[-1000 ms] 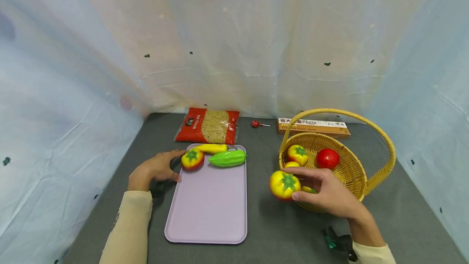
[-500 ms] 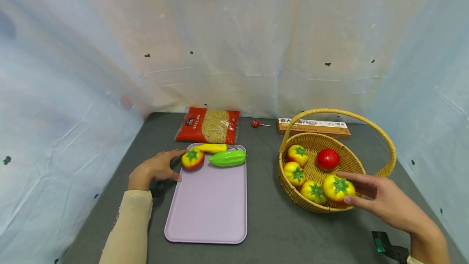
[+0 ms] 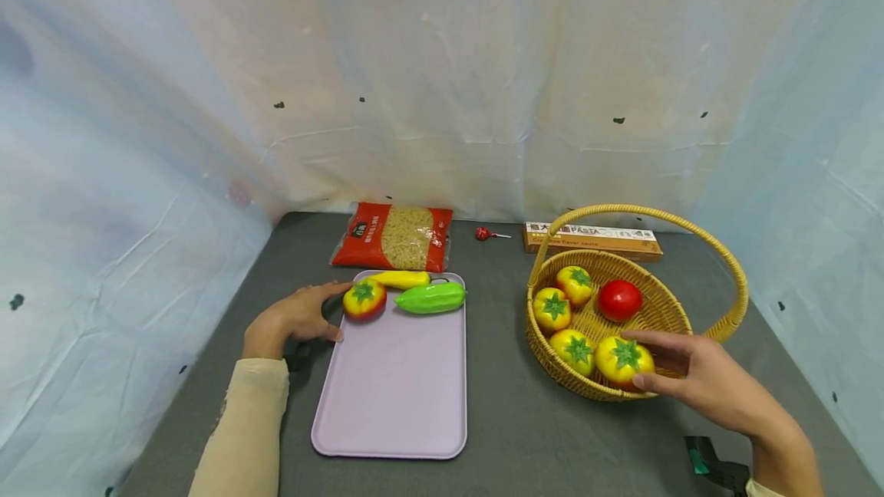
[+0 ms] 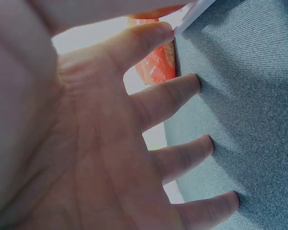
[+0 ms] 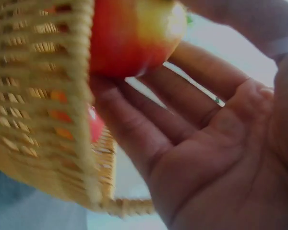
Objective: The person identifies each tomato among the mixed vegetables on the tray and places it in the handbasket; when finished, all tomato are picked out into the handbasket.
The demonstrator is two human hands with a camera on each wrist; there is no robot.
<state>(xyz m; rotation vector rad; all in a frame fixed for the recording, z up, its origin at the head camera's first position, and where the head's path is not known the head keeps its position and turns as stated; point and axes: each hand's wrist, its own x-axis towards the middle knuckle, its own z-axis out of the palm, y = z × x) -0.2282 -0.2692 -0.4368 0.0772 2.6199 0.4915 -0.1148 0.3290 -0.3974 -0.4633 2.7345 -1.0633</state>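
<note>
My right hand [image 3: 691, 374] pinches a yellow-and-red tomato-like fruit [image 3: 625, 361] with a green star-shaped top, between thumb and fingers, at the front right of the wicker basket [image 3: 659, 304]. In the right wrist view this fruit [image 5: 134, 38] is by the basket rim [image 5: 81, 110], against the fingers. Several similar fruits [image 3: 552, 310] and a plain red fruit [image 3: 619, 300] lie inside the basket. My left hand [image 3: 298, 317] is spread at the left edge of the lilac tray [image 3: 394, 390], beside another yellow-and-red fruit [image 3: 364, 300]. Its fingertips [image 4: 228, 203] meet the grey cloth.
On the tray's far end lie a green pepper [image 3: 430, 298] and a yellow pepper [image 3: 400, 279]. Behind stand a red pasta bag [image 3: 397, 236], a lollipop [image 3: 483, 233] and a pasta box [image 3: 594, 242]. The basket's tall handle [image 3: 732, 267] arches over its right side.
My right hand has carried the fruit from left of the basket to its front right, then slightly left. Fruits inside have shifted left and back. My left hand stays put.
</note>
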